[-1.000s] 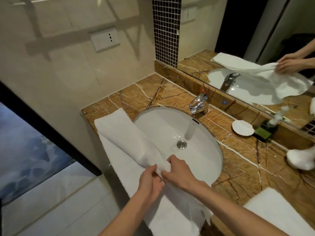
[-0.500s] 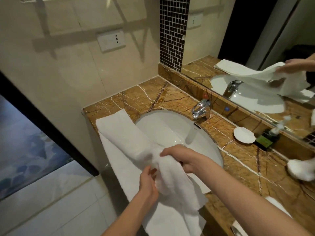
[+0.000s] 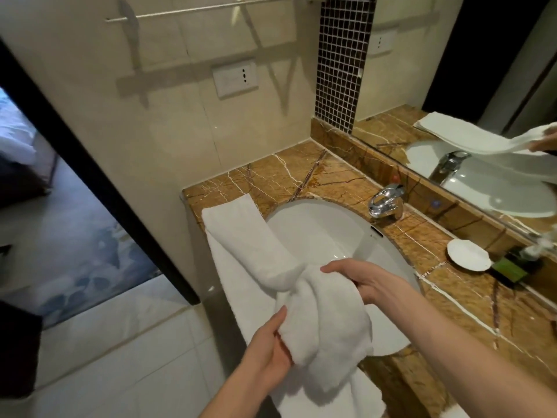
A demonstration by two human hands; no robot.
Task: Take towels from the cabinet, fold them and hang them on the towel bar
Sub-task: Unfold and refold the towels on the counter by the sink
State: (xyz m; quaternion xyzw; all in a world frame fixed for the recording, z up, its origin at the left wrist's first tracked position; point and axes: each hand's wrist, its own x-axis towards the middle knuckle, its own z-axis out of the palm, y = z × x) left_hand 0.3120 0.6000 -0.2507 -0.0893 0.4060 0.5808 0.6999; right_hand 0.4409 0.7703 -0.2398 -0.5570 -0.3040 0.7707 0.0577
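A white towel lies along the front edge of the brown marble counter, its long side hanging down over the edge. Its right part is bunched and lifted above the front of the sink. My left hand grips the bunched fold from below. My right hand holds the same fold from the far side, fingers curled into the cloth. A thin metal towel bar runs along the wall at the top of the head view, bare.
A white oval sink with a chrome faucet sits in the counter. A white dish and a dark green packet stand near the mirror. A wall socket is above. Left is a dark doorway and tiled floor.
Both hands have lifted the towel's right part and carried it leftward over itself, bunching it. The view has tilted up, bringing the towel bar into sight.
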